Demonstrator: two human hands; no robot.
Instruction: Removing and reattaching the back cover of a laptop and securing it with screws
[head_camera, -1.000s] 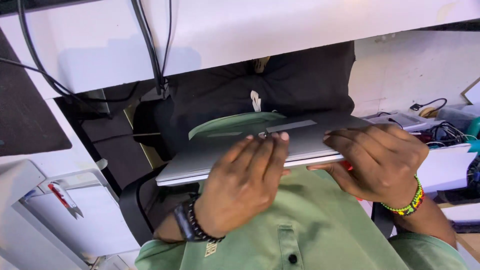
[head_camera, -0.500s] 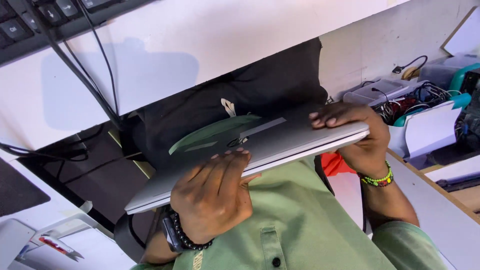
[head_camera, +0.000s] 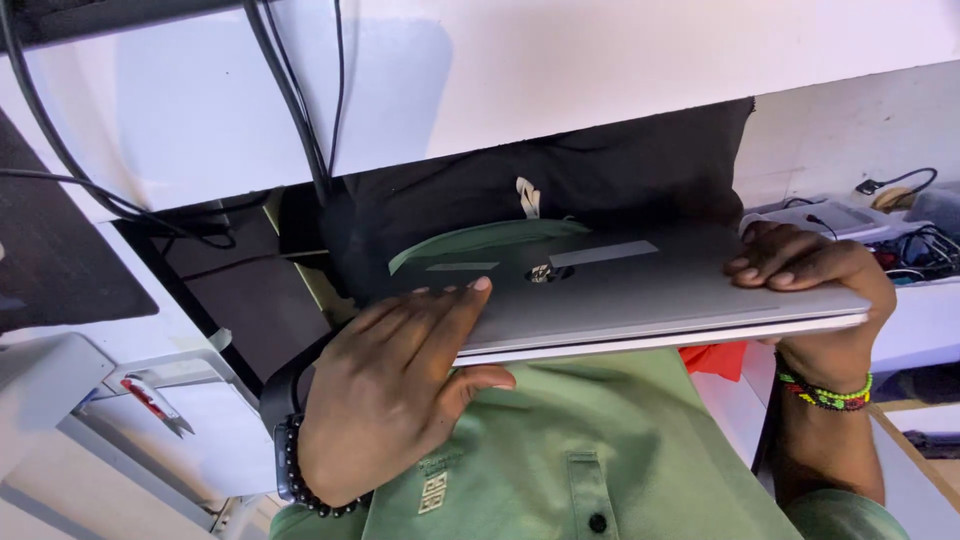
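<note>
A closed silver laptop (head_camera: 640, 295) lies level across my lap, above my green shirt (head_camera: 600, 460). My left hand (head_camera: 390, 385), with a black bead bracelet on the wrist, grips its left end, fingers flat on the lid and thumb under the front edge. My right hand (head_camera: 815, 280), with a multicoloured bead bracelet, clasps the right end, fingers curled over the top. A black bag (head_camera: 560, 190) sits just behind the laptop, under the white desk (head_camera: 560, 70).
Black cables (head_camera: 295, 100) hang down the desk front at the left. A white unit with a red tag (head_camera: 150, 400) stands lower left. Chargers and tangled cables (head_camera: 900, 235) lie on a white shelf at the right. A red object (head_camera: 712, 358) shows below the laptop.
The laptop has levelled out from its tilt. My hands have spread apart, from the middle of the lid to its two ends. The view shifted slightly.
</note>
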